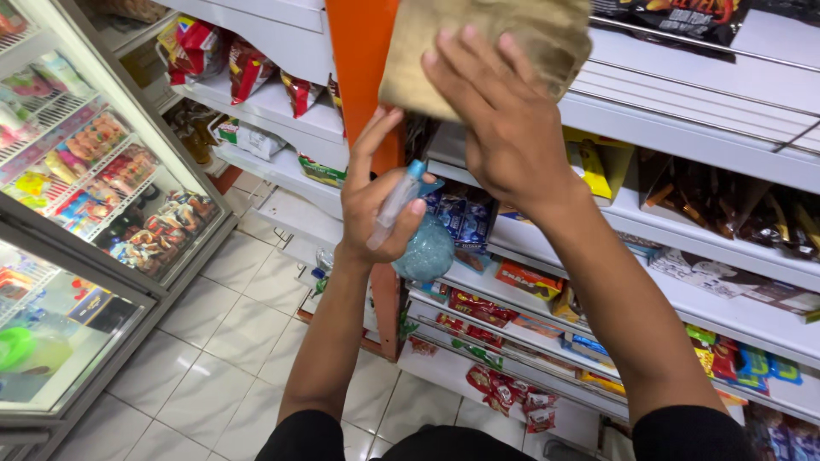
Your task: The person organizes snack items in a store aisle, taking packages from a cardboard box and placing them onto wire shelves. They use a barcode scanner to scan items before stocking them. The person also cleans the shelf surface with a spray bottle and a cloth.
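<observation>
In the head view, the person stood facing white shop shelves, both bare forearms raised in front of the camera. The left hand (380,201) was curled around a small clear plastic spray bottle with a blue nozzle and a rounded bluish body (417,235); the fingers wrapped the neck, the thumb lay across it, and the index finger stuck up straight beside an orange upright post (363,60). The bottle's round body hung just below the palm, in front of the middle shelves.

The right hand (504,119) was spread flat, fingers together and extended, pressing a tan rectangular cleaning cloth (530,34) against the upper shelf front (683,128). The hand covered the cloth's lower middle; it gripped nothing, only pressed with the open palm. The cloth sat at the top of the picture, just right of the orange post and above the spray bottle.

Red snack bags (248,68) lay on the shelves to the left, and small packets in red, blue and green filled the lower shelves (615,316). A glass-doored cooler (94,205) holding colourful packages stood at the far left on the pale tiled floor (222,341).
</observation>
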